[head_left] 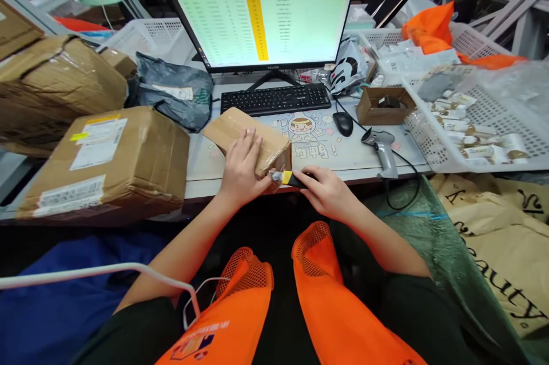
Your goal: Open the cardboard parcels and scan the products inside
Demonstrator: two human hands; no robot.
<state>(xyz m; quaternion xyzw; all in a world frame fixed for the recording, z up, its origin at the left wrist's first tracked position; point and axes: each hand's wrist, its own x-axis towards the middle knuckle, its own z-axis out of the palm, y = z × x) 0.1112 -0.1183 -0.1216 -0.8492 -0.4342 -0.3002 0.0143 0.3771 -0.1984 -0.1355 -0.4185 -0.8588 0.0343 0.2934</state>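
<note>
A small brown cardboard box (253, 131) lies tilted across the near edge of the desk, with clear tape on its right end. My left hand (241, 167) grips it from the near side, fingers over the top face and thumb by the lower right corner. Pinched in my right hand (322, 189) is a black and yellow box cutter (288, 177), pointing left. Its tip meets the taped end of the box near my left thumb; the blade itself is hard to make out.
Behind the box stand a keyboard (274, 100) and a monitor (261, 10). A mouse (343, 123) and a barcode scanner (383, 150) lie right. Larger cartons (158, 165) and a grey mailer bag (184, 87) crowd the left; white baskets (446, 153) hold rolls at right.
</note>
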